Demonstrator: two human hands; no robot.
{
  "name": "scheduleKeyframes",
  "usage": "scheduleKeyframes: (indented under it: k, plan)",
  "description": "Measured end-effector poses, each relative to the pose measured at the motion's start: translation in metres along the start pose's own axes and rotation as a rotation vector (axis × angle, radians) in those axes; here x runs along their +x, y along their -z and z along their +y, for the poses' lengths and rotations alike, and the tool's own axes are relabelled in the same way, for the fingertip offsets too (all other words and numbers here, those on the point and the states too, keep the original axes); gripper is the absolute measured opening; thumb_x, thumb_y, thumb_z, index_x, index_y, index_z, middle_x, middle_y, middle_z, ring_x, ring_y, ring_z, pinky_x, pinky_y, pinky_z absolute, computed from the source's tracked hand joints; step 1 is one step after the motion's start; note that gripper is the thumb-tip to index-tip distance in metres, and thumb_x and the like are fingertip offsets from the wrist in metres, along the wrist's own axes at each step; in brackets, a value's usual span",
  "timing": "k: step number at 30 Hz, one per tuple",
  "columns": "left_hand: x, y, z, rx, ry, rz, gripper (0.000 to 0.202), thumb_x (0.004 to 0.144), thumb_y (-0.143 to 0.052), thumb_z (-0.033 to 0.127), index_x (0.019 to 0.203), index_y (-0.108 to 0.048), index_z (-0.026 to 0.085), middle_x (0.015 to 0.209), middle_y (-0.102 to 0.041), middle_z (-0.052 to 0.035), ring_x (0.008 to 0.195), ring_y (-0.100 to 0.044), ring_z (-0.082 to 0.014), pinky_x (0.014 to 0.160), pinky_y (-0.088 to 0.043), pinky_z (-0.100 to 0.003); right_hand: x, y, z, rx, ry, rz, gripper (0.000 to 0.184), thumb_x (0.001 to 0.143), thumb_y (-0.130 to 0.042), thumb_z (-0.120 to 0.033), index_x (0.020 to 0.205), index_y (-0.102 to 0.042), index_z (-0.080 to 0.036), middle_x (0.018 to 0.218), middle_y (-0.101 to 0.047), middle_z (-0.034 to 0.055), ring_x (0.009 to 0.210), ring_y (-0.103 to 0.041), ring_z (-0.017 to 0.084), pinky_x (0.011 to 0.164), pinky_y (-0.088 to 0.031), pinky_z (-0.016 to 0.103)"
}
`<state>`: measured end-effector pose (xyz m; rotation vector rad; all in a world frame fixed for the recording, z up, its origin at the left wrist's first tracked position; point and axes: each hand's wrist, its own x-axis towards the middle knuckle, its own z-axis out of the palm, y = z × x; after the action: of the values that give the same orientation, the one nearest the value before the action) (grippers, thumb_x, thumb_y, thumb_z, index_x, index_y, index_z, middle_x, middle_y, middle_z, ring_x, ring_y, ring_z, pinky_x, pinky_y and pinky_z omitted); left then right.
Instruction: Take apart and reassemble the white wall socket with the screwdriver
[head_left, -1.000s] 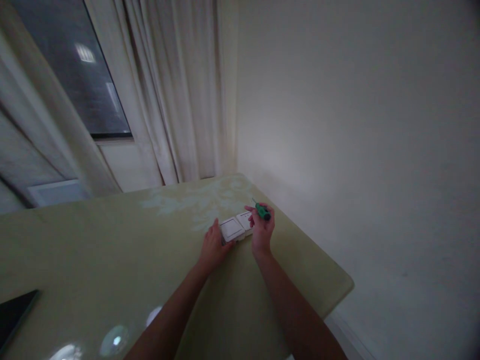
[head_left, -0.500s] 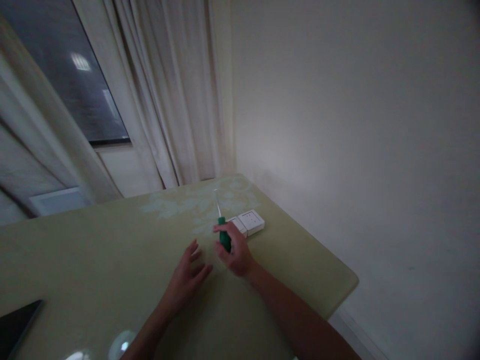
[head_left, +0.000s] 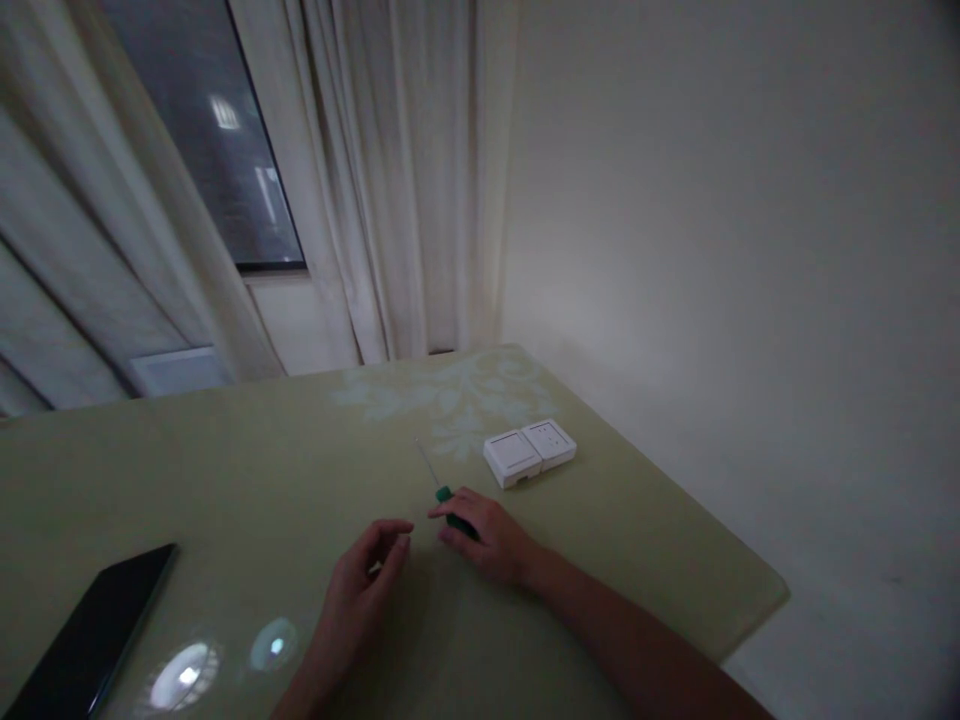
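A screwdriver with a green handle (head_left: 444,494) and a thin metal shaft lies in my right hand (head_left: 487,535), whose fingers are wrapped round the handle. Its shaft slants away to the far left, low over the table. Just left of it, my left hand (head_left: 367,570) is held with thumb and index fingertips brought together in a pinch. Whatever may be between those tips is too small to make out. Beyond my right hand, a white switch plate (head_left: 514,452) and a white socket plate (head_left: 550,441) sit side by side on the table, touching neither hand.
The table (head_left: 247,460) has a pale leaf pattern near its far corner. A dark tablet-like slab (head_left: 97,630) lies at the near left, beside light reflections. Curtains (head_left: 420,200) and a window stand behind; a bare wall (head_left: 712,280) runs along the right edge.
The screwdriver has come down and back towards me, away from the white plates, with my right hand. My left hand's spread fingers have drawn together. The view has shifted left.
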<state>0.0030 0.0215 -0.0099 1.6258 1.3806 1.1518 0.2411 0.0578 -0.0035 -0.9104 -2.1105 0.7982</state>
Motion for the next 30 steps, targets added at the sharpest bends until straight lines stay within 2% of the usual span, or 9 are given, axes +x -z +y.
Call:
scheduleKeyframes:
  k: [4,6,13,17,24,30]
  plan:
    - [-0.002,0.005,-0.001,0.175,-0.123,-0.055,0.04,0.105,-0.054,0.057,0.097,-0.074,0.024,0.069,-0.069,0.0014,0.061,-0.066,-0.0192,0.057,-0.05,-0.026,0.002,0.002,0.002,0.015,-0.003,0.016,0.041,0.113,-0.047,-0.044,0.138,-0.073,-0.023,0.122,-0.075,0.0109,0.116,-0.07,0.023,0.106,-0.053,0.039]
    - [-0.002,0.006,-0.002,0.278,-0.195,-0.11,0.036,0.107,-0.052,0.052,0.095,-0.072,0.024,0.063,-0.064,0.0033,0.055,-0.06,-0.0169,0.055,-0.045,-0.025,0.002,0.002,0.003,0.025,0.002,0.011,0.043,0.114,-0.046,-0.044,0.14,-0.072,-0.022,0.125,-0.075,0.0115,0.119,-0.07,0.023,0.107,-0.052,0.039]
    - [0.004,0.008,-0.007,0.367,-0.303,-0.231,0.031,0.104,-0.053,0.042,0.085,-0.07,0.025,0.064,-0.067,0.0015,0.053,-0.06,-0.0154,0.057,-0.045,-0.025,0.004,0.001,0.0,0.042,-0.014,0.014,0.045,0.114,-0.045,-0.041,0.146,-0.07,-0.022,0.136,-0.076,0.0113,0.127,-0.071,0.024,0.113,-0.05,0.039]
    - [0.004,0.011,-0.011,0.408,-0.337,-0.24,0.03,0.106,-0.052,0.04,0.086,-0.07,0.025,0.063,-0.065,0.0027,0.052,-0.06,-0.0149,0.057,-0.044,-0.024,0.005,0.0,-0.001,0.042,-0.027,0.031,0.045,0.112,-0.047,-0.041,0.144,-0.071,-0.022,0.133,-0.078,0.0116,0.124,-0.072,0.024,0.112,-0.052,0.04]
    - [0.004,0.01,-0.018,0.468,-0.395,-0.223,0.027,0.105,-0.052,0.034,0.089,-0.071,0.024,0.067,-0.069,0.0016,0.054,-0.063,-0.0144,0.057,-0.045,-0.023,0.005,-0.002,0.004,0.056,-0.039,0.034,0.047,0.111,-0.05,-0.047,0.145,-0.071,-0.023,0.136,-0.078,0.0123,0.124,-0.073,0.027,0.111,-0.053,0.042]
    - [0.002,0.006,-0.015,0.502,-0.432,-0.238,0.025,0.105,-0.052,0.03,0.09,-0.071,0.025,0.068,-0.071,0.002,0.052,-0.063,-0.0135,0.055,-0.044,-0.022,0.005,-0.002,0.009,0.062,-0.064,0.048,0.048,0.111,-0.05,-0.052,0.143,-0.072,-0.024,0.134,-0.079,0.0113,0.118,-0.075,0.027,0.107,-0.056,0.043]
